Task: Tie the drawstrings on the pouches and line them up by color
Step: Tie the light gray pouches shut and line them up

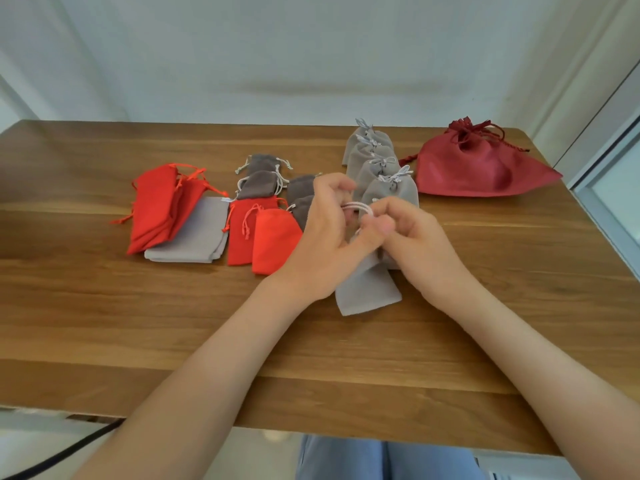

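Note:
A light grey pouch (367,289) hangs between my hands just above the wooden table (138,323). My left hand (323,237) and my right hand (412,237) each pinch its pale drawstring (358,206), which arcs between them. Behind my hands, several tied light grey pouches (375,168) form a line running away from me. Untied red pouches (156,209) and one flat grey pouch (197,237) lie at the left. More red pouches (266,233) and dark grey pouches (261,178) sit in the middle.
A large dark red drawstring bag (474,164) sits at the table's far right corner. A pale wall stands behind the table. A black cable (69,448) runs below the near left edge.

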`<state>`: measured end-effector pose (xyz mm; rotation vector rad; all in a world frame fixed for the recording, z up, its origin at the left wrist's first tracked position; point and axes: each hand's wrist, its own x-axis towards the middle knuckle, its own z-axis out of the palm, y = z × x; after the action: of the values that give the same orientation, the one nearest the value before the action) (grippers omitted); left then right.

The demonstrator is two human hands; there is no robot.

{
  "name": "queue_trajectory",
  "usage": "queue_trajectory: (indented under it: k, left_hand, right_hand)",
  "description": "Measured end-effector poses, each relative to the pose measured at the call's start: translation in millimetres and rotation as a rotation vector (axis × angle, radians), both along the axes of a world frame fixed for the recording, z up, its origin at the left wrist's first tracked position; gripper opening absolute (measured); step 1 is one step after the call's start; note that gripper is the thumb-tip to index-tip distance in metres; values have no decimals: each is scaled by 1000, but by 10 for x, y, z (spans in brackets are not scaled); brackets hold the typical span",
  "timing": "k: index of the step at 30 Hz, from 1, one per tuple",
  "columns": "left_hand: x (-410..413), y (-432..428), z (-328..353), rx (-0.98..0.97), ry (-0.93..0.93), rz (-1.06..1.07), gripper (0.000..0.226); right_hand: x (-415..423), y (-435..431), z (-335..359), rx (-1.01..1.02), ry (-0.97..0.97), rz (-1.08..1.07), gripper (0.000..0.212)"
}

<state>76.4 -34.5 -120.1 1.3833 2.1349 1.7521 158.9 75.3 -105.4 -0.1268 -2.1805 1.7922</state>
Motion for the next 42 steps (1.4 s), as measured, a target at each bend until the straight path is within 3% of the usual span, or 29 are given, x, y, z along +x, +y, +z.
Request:
queue_trajectory:
  k: [4,10,16,23,29,35,42]
  left_hand:
    - [3,9,-61,-179,28,76,57]
    - [5,68,-54,-177,128,113,24]
    - [-66,109,-129,-133,380,251,32]
    - [-60,84,-93,-131,178,224,19]
    - [-49,64,-71,-127,229,266,30]
    - [-48,67,-62,-165,277,281,19]
    - [-56,44,-49,-118,270,342,19]
  right_hand:
    - [0,13,46,-241,13,-5,11]
    - [12,23,77,-460,68,-9,18]
    - [14,47,48,-260,87,-41,20]
    - [-14,96,32,-105,94,-157,7]
    - [-13,105,5,16,84,-152,4]
    - [-35,153,-99,308,96,-236,9]
    - [7,194,-45,449,81,-289,12]
